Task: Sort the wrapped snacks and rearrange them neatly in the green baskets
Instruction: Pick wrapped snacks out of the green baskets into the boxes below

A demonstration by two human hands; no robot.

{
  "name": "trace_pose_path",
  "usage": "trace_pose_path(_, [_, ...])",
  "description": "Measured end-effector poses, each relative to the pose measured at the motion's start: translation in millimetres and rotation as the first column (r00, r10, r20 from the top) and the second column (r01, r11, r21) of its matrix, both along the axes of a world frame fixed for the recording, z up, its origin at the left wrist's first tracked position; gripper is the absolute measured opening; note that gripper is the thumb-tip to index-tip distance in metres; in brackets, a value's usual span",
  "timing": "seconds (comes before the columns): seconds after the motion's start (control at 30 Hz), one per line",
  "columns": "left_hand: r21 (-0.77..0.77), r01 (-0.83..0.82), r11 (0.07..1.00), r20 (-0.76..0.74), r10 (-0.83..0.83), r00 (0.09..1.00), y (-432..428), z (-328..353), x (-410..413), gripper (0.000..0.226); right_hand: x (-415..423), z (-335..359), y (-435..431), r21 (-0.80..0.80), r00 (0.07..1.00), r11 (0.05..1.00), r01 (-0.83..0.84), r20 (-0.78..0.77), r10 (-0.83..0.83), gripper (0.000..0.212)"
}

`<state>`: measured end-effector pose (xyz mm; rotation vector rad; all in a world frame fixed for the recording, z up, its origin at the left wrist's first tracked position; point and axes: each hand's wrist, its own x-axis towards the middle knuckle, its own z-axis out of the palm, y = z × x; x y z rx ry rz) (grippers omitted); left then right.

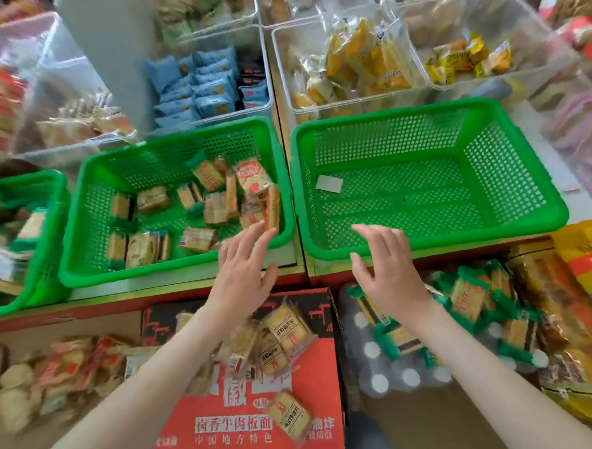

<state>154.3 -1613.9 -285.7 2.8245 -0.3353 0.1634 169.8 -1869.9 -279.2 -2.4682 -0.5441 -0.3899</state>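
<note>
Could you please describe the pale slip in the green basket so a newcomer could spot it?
Find the rightmost green basket, the one beyond the right hand. On its mesh floor, near the back left corner, lies a small flat pale grey slip. Unlike the wrapped snacks in the neighbouring basket, it is plain and lies alone.

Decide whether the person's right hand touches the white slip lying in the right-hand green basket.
Apart. The head view shows bare mesh floor of the green basket between the right hand and the white slip.
</note>
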Motion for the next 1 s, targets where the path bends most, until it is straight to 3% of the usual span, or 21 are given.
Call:
trace_pose_path(0.1, [0.033,-0.219,0.975,0.000,0.219,0.976,51,7,8,0.048,25,15,57,0.052,0.988,0.990,-0.130,-0.083,0.134,0.045])
trace_pose_path(0.2, [0.126,-0.253,0.959,-0.030,0.259,0.966,107,4,19,0.052,52,12,113,-0.193,0.980,0.963,-0.187,-0.112,0.167,0.052])
trace_pose_path(0.3, [0.161,-0.209,0.964,-0.063,0.222,0.973,151,0,31,0.058,74,11,162,-0.485,0.950,0.857,-0.174,-0.313,0.015,0.049])
trace_pose_path(0.4, [0.135,-0.196,0.971,-0.076,0.208,0.975,175,-5,40,0.061,89,8,196,-0.707,0.895,0.687,-0.168,-0.402,-0.194,0.060])
trace_pose_path(0.47, [0.122,-0.154,0.980,-0.058,0.162,0.985,188,-11,43,0.061,96,0,210,-0.664,0.856,0.713,-0.226,-0.484,-0.179,0.068])
trace_pose_path(0.57, [0.111,-0.086,0.990,-0.072,0.095,0.993,206,-22,48,0.062,101,-9,221,-0.223,0.707,0.904,-0.364,-0.698,0.113,0.072])
trace_pose_path(0.6, [0.111,-0.066,0.992,-0.102,0.078,0.992,211,-24,51,0.063,102,-13,223,-0.167,0.725,0.931,-0.325,-0.676,0.132,0.073])
trace_pose_path(0.67, [0.131,-0.006,0.991,-0.184,0.030,0.982,225,-27,60,0.068,106,-23,226,-0.304,0.844,0.944,-0.126,-0.533,-0.059,0.073])
trace_pose_path(0.73, [0.199,0.105,0.974,-0.285,-0.045,0.958,238,-33,71,0.075,110,-28,227,-0.500,0.845,0.866,0.012,-0.458,-0.276,0.077])
trace_pose_path(0.83, [0.332,0.300,0.894,-0.435,-0.137,0.890,245,-37,85,0.083,113,-33,232,-0.745,0.839,0.657,-0.113,-0.426,-0.339,0.088])
trace_pose_path(0.9, [0.383,0.434,0.815,-0.474,-0.230,0.850,241,-43,94,0.083,117,-35,234,-0.810,0.833,0.559,-0.175,-0.425,-0.354,0.092])
trace_pose_path(1.0, [0.401,0.569,0.718,-0.513,-0.339,0.789,224,-54,105,0.078,122,-36,233,-0.843,0.825,0.490,-0.223,-0.431,-0.365,0.095])
